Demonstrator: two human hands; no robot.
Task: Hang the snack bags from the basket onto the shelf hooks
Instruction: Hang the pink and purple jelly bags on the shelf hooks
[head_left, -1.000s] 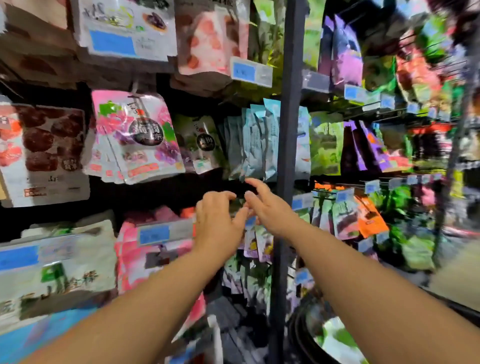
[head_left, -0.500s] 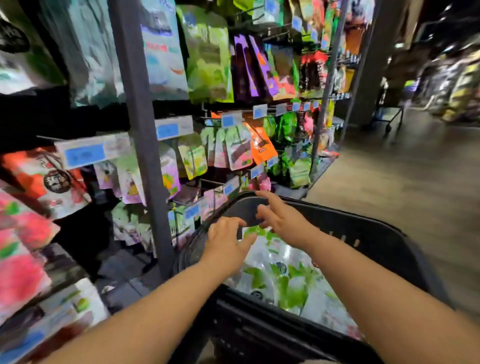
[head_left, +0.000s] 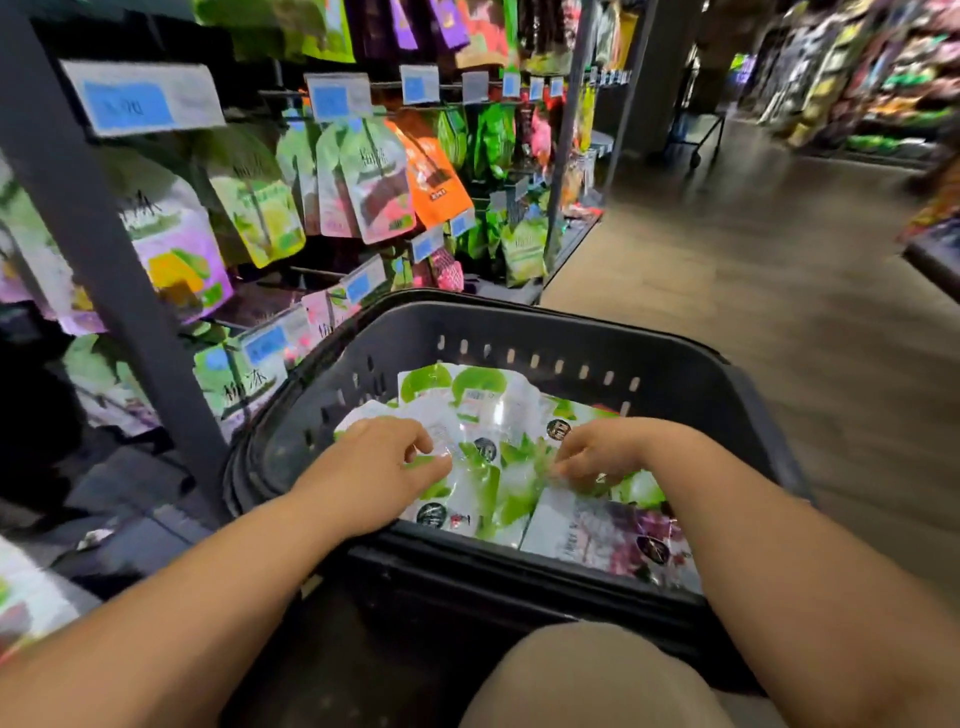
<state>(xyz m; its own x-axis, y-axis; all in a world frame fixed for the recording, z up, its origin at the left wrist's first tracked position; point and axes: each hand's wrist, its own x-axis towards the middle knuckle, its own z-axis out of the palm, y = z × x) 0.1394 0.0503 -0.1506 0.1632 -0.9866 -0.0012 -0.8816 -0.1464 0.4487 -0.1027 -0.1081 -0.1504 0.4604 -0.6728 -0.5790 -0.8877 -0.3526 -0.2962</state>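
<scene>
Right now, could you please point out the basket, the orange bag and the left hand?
basket (head_left: 545, 325): head view, far rim.
orange bag (head_left: 434, 176): head view, front face.
left hand (head_left: 374, 467): head view, back of hand.

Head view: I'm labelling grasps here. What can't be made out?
- Left hand: its curled fingers cover the contact, so a grip on the bags is uncertain.
- Right hand: fingertips hidden among the bags, same doubt.
- Bag count: lower layers are hidden by the top bags and the near wall of the basket.
- Price tags: print blurred.
- Far shelves: motion blur, cut off by the right edge.
</scene>
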